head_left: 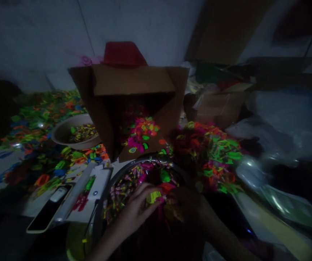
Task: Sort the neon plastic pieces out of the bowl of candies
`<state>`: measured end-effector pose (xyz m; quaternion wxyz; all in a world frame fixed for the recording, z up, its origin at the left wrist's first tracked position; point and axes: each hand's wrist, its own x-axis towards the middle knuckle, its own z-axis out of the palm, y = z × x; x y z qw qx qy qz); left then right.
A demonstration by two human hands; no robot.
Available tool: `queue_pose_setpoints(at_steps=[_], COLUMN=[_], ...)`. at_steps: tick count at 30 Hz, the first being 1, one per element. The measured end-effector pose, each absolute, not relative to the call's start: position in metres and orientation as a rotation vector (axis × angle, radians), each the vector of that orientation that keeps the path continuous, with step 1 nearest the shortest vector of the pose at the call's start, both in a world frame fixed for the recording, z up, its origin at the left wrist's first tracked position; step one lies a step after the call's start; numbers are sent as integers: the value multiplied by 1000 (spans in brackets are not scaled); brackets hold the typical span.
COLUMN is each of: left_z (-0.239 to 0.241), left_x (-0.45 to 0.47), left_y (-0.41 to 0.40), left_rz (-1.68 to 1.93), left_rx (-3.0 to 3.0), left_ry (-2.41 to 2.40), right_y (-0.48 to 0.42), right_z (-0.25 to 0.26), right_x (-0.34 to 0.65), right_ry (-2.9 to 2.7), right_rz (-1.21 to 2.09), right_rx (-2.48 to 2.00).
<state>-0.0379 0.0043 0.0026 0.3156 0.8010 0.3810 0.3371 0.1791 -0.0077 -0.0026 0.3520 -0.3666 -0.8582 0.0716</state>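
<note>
My left hand (pixel 136 206) reaches over a dark round basin (pixel 105 197), thumb and fingers pinched on a small yellow plastic piece (pixel 155 197). Just to its right is my right hand (pixel 188 204), deep in shadow; its fingers look curled near a red-orange piece (pixel 167 187), but what they hold is hard to make out. Small items like twist-wrapped candies (pixel 120 194) fill the basin's left side. A bright green piece (pixel 165 176) lies beyond the hands, in the basin.
Behind the basin, a cardboard box (pixel 134 81) lies open towards me, with colourful plastic pieces (pixel 145 127) spilling out. More piles lie left (pixel 49 105) and right (pixel 223 148). A bowl (pixel 60 139) of small items, a phone (pixel 48 210) and clear plastic bags (pixel 275 127) surround the space.
</note>
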Motion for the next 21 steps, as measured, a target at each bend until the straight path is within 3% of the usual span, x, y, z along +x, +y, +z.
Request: queue_pose_setpoints(at_steps=[21], left_z=[0], left_x=[-36], left_y=[6], left_rz=[788], left_rx=[2379], left_ry=[984], right_y=[-9], right_z=[-23], right_x=[183], right_ry=[-2108], right_rz=[711], right_rx=[-1127])
